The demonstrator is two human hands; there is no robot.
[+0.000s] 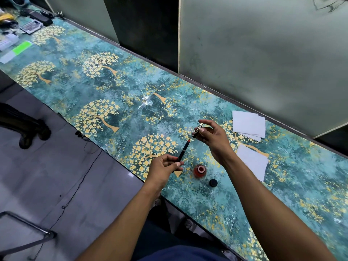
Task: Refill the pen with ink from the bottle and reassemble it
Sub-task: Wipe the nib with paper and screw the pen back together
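Head view looks down on a long worktop [113, 76] covered in a teal sheet printed with golden trees, running from the far left corner to the near right, with frosted grey panels [263, 53] standing along its far edge. Grey floor [62, 166] lies to the left, where a dark shoe [35, 134] and a thin black cable [79, 187] show. Two bare forearms reach in from the bottom edge. White paper sheets [248, 124] lie fanned near the far edge, and another white sheet [252, 161] lies nearer, just right of the right wrist. At the far left end sit a green slip [22, 47], a calculator-like device [31, 27] and dark clutter, too small for any writing to be read. The left hand [163, 167] has its grip closed round the lower end of the pen body [182, 153], a slim dark barrel tilted up and to the right with a red tip exposed at its top, held above the worktop. The right hand [212, 135] pinches a dark pen part with gold trim [197, 130] between thumb and fingers, its end just beside the red tip but apart from it. Between the hands, on the worktop, stands the ink bottle [200, 170], open-mouthed and showing red ink; no label can be read. Its small black cap [213, 182] rests on the worktop just right of the bottle and nearer the person.
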